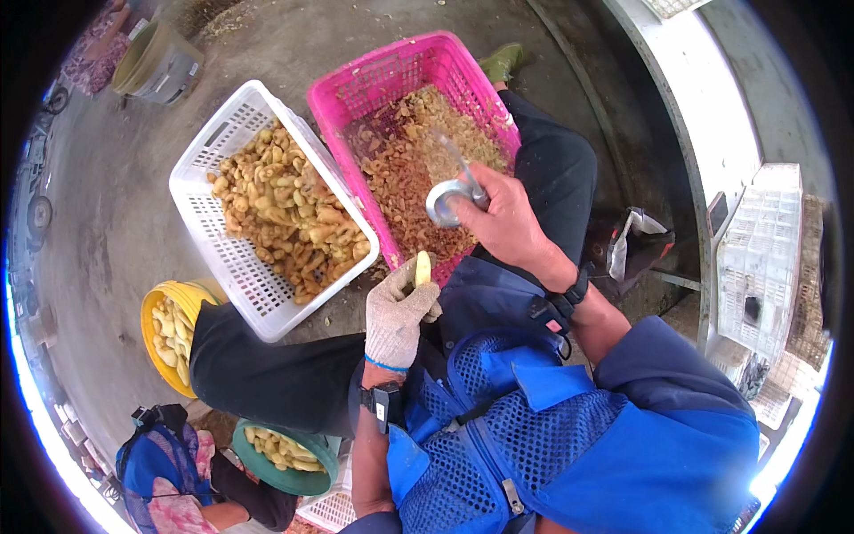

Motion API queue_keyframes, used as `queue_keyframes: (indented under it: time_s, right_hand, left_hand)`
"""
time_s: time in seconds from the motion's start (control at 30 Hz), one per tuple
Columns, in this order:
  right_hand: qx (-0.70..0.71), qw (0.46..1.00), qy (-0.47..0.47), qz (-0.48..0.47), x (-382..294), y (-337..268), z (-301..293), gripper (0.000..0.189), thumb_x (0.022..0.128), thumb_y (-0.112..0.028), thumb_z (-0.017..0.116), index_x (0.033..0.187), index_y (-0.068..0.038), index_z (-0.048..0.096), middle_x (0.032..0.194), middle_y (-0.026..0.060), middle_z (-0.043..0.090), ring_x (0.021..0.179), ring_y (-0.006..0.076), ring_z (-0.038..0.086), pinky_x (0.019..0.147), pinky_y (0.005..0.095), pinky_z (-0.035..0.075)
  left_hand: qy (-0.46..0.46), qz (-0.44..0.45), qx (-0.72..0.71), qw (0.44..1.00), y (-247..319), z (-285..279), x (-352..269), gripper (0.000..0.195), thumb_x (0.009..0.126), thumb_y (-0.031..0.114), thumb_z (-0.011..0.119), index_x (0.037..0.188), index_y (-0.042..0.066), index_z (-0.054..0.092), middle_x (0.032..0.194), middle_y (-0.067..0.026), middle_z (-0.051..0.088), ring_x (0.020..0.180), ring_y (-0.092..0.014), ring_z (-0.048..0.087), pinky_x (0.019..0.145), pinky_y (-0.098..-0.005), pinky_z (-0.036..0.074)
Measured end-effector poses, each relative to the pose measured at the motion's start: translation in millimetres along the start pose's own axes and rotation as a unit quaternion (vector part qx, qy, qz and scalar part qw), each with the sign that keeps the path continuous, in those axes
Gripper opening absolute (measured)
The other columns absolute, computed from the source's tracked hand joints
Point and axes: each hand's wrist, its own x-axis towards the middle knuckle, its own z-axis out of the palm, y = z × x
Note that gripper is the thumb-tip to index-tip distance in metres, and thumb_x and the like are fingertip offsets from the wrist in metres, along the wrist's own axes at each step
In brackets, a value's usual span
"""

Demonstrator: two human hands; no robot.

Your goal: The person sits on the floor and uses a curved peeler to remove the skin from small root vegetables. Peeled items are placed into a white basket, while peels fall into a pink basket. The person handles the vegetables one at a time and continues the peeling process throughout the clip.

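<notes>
My left hand [401, 310], in a knitted work glove, pinches a pale peeled root piece [423, 268], upright between thumb and fingers. Above and to its right, my bare right hand [497, 213] is closed on a blurred metal peeling tool [446, 202] with a ring-like part and a thin blade. Both hands are at the near end of a pink plastic crate [417, 47], which holds brown and pale peelings [427, 147]. Left of it, a white plastic crate [267, 320] holds a heap of knobbly yellow-brown roots [287, 200] that look like ginger.
A yellow bucket [152, 327] and a green bucket [250, 460] of pale peeled pieces stand at the left and lower left. Another person [167, 460] sits beside the green one. A grey bucket [163, 67] stands upper left; white crates [760, 253] are stacked at right.
</notes>
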Motion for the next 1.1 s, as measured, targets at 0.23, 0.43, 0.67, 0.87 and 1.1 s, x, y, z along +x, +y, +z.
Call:
queue_keyframes:
  time_s: [0.23, 0.43, 0.67, 0.87, 1.1]
  right_hand:
    - [-0.031, 0.999, -0.024, -0.032, -4, 5, 0, 0.012, 0.104, -0.006, 0.079, 0.115, -0.001, 0.076, 0.095, 0.0106, 0.074, 0.086, 0.0133, 0.071, 0.074, 0.0353, 0.057]
    - [0.085, 0.981, -0.169, -0.035, -20, -6, -3, 0.011, 0.102, -0.005, 0.079, 0.112, -0.003, 0.076, 0.093, 0.0108, 0.075, 0.088, 0.0166, 0.076, 0.077, 0.0374, 0.058]
    - [-0.022, 1.000, 0.010, -0.004, -6, 9, -15, 0.013, 0.101, -0.006, 0.078, 0.112, -0.001, 0.075, 0.086, 0.0130, 0.072, 0.075, 0.0216, 0.071, 0.070, 0.0404, 0.057]
    - [0.056, 0.990, -0.127, -0.011, -23, 6, -2, 0.010, 0.104, -0.004, 0.076, 0.112, 0.000, 0.074, 0.091, 0.0075, 0.072, 0.083, 0.0118, 0.066, 0.074, 0.0355, 0.055]
    - [0.001, 0.997, -0.081, -0.006, -23, 12, -2, 0.010, 0.103, -0.004, 0.078, 0.111, 0.000, 0.072, 0.087, 0.0090, 0.071, 0.080, 0.0135, 0.065, 0.072, 0.0361, 0.054]
  left_hand:
    - [-0.050, -0.020, -0.092, 0.994, -5, 3, 1, 0.045, 0.112, 0.013, 0.072, 0.153, -0.005, 0.069, 0.087, -0.0031, 0.071, 0.075, -0.011, 0.065, 0.069, -0.0269, 0.052]
    - [-0.060, -0.021, -0.108, 0.992, -6, 0, 2, 0.048, 0.114, 0.012, 0.069, 0.159, -0.004, 0.064, 0.091, -0.0022, 0.068, 0.073, -0.011, 0.060, 0.067, -0.0263, 0.049]
    - [-0.053, -0.023, -0.090, 0.994, -5, 2, 1, 0.049, 0.114, 0.015, 0.070, 0.159, -0.004, 0.064, 0.098, -0.0032, 0.072, 0.077, -0.010, 0.065, 0.068, -0.0250, 0.050]
    - [-0.051, -0.033, -0.007, 0.998, 0, 7, 3, 0.049, 0.114, 0.015, 0.068, 0.159, -0.003, 0.063, 0.115, -0.0093, 0.078, 0.091, -0.017, 0.077, 0.079, -0.0297, 0.061]
    - [-0.037, -0.027, -0.043, 0.998, -1, 8, 4, 0.046, 0.115, 0.018, 0.067, 0.156, -0.002, 0.064, 0.113, -0.0076, 0.076, 0.091, -0.017, 0.077, 0.081, -0.0305, 0.062]
